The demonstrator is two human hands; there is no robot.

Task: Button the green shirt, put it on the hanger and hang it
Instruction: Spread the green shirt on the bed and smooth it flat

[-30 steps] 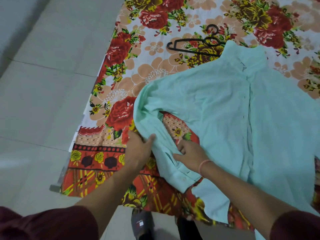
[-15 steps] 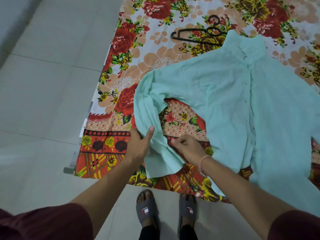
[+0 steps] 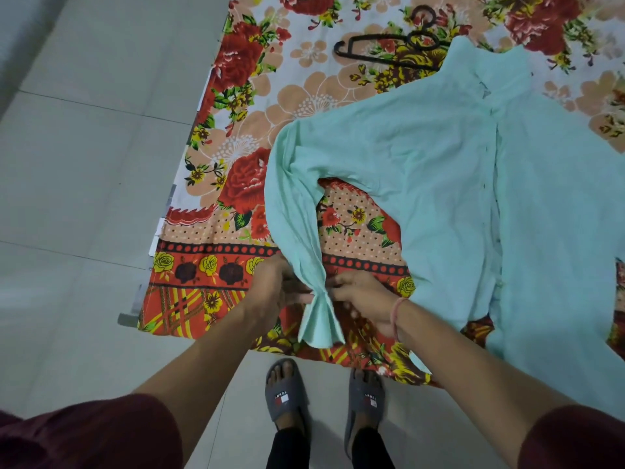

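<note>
The green shirt (image 3: pixel 439 170) lies flat, front up, on a floral bedsheet (image 3: pixel 304 96). Both hands pinch its sleeve cuff (image 3: pixel 319 319), the left hand (image 3: pixel 274 289) and right hand (image 3: pixel 363 299) on either side. A black hanger (image 3: pixel 382 50) lies beside the shirt's collar.

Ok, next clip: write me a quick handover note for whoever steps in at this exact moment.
Left hand and right hand: both pinching the cuff of the green shirt sleeve, one on each side.
Shirt: spread front-up on the floral sheet; front placket looks closed, though the buttons are too small to confirm.
Hanger: lying on the sheet by the collar, untouched.
Left: finish the cuff, check the other sleeve, put the shirt on the hanger, hang it.
</note>
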